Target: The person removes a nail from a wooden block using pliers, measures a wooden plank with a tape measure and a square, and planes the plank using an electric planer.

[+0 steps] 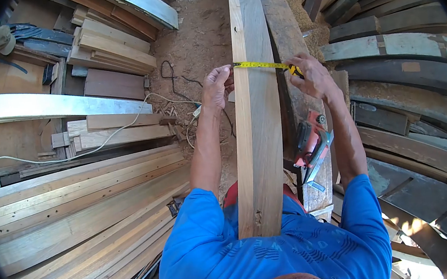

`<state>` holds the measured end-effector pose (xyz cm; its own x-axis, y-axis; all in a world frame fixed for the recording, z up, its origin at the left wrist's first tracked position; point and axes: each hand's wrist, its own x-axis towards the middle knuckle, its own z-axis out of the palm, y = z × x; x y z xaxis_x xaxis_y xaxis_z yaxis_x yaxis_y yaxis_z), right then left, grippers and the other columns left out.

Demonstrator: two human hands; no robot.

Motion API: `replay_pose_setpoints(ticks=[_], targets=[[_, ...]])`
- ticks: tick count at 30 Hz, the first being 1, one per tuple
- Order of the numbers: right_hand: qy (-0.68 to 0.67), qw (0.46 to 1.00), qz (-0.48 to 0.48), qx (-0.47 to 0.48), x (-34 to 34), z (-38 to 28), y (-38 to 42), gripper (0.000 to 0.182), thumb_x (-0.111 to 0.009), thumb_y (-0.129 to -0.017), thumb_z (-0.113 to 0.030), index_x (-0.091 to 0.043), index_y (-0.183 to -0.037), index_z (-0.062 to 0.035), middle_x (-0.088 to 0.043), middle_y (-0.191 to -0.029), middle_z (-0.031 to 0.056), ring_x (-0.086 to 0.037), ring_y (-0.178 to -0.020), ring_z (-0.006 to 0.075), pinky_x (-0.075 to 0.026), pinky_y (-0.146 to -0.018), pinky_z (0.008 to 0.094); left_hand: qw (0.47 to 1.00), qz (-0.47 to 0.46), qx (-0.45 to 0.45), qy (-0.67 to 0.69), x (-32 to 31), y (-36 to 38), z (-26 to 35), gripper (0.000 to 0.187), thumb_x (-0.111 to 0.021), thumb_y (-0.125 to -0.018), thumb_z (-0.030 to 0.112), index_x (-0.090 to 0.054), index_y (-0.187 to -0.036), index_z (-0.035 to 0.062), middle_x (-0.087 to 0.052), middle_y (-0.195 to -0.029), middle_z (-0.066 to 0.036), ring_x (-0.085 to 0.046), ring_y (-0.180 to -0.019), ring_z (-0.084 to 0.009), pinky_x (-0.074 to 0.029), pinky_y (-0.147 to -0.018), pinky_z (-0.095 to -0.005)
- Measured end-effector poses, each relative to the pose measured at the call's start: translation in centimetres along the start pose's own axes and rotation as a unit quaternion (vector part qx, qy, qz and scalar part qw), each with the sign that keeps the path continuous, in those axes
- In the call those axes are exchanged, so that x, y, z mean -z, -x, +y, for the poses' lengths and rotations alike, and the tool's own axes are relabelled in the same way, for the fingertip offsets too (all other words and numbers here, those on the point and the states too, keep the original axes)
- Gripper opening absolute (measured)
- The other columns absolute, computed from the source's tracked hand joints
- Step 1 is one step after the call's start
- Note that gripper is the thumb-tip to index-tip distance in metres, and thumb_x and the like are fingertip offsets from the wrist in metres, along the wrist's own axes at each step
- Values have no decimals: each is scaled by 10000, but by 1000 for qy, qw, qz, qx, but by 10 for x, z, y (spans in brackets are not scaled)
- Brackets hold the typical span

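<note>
A long wooden board [263, 113] runs from my chest away from me, its lighter edge on the left. Across its width lies a yellow tape measure blade [260, 65]. The fingers of my left hand [218, 87] are closed on the blade's end at the board's left edge. On the right, my right hand [310, 77] grips the black and yellow tape case, partly hidden by the fingers.
A worn wooden bench [291, 34] with a red power planer [313, 140] stands right of the board. Stacked planks [77, 198] fill the left, curved timbers [406, 66] the right. Cables [172, 79] cross the dirt floor.
</note>
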<state>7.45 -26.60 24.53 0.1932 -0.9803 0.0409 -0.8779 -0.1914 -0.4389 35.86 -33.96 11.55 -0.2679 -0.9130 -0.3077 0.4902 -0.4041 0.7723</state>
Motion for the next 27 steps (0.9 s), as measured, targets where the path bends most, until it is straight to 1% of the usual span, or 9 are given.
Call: replay_pose_setpoints(ticks=[4,5,8,13,22,25,27], targets=[[-4,1000,-5,4,-4,11,-2,454,-694,-826,-169,-652,-1260,-43,-614,-1251,201,-566,-1198,382,-454,-1044,435,1000,29,-8,-2,-11,-6,-3,136,-730,-939,205,-640,-978,112,-687,-801,6,-624,-638,-86,-524,-569,-250],[-9,1000,-6,2,-5,12,-1,458,-697,-827,-168,-651,-1264,-41,-611,-1259,201,-561,-1206,379,-451,-1049,433,999,29,-16,7,-8,-13,-7,146,-744,-929,184,-626,-949,100,-680,-789,-6,-619,-606,-85,-520,-533,-248],[-24,1000,-11,-16,-6,9,1,458,-668,-837,-137,-645,-1281,-27,-583,-1274,213,-558,-1219,371,-454,-1053,419,999,32,-27,3,-5,-18,-12,162,-752,-923,181,-625,-948,84,-679,-790,-13,-627,-610,-89,-537,-543,-260],[-19,1000,17,-8,-18,19,3,483,-706,-821,-145,-645,-1290,-49,-586,-1317,204,-557,-1226,386,-446,-1071,432,999,34,-6,-16,-2,-20,-10,221,-770,-906,204,-620,-1001,74,-692,-832,-30,-664,-642,-115,-570,-568,-274],[-17,1000,17,-1,-18,22,3,496,-712,-814,-139,-640,-1296,-48,-586,-1313,211,-552,-1233,390,-438,-1083,432,998,47,11,-38,-6,-20,-7,200,-759,-909,212,-616,-975,88,-688,-822,-14,-658,-634,-108,-566,-559,-284],[-12,1000,23,0,-19,24,4,506,-712,-816,-139,-629,-1307,-52,-589,-1308,208,-551,-1232,392,-434,-1083,436,998,40,14,-47,-5,-21,-8,225,-757,-908,208,-611,-1016,76,-690,-848,-30,-666,-677,-114,-573,-584,-292],[-16,1000,19,-6,-17,22,6,514,-709,-818,-138,-618,-1317,-54,-594,-1301,210,-549,-1231,396,-429,-1082,444,998,54,-11,-22,-10,-21,-14,247,-745,-920,217,-600,-1053,68,-690,-903,-53,-676,-716,-124,-579,-624,-290]])
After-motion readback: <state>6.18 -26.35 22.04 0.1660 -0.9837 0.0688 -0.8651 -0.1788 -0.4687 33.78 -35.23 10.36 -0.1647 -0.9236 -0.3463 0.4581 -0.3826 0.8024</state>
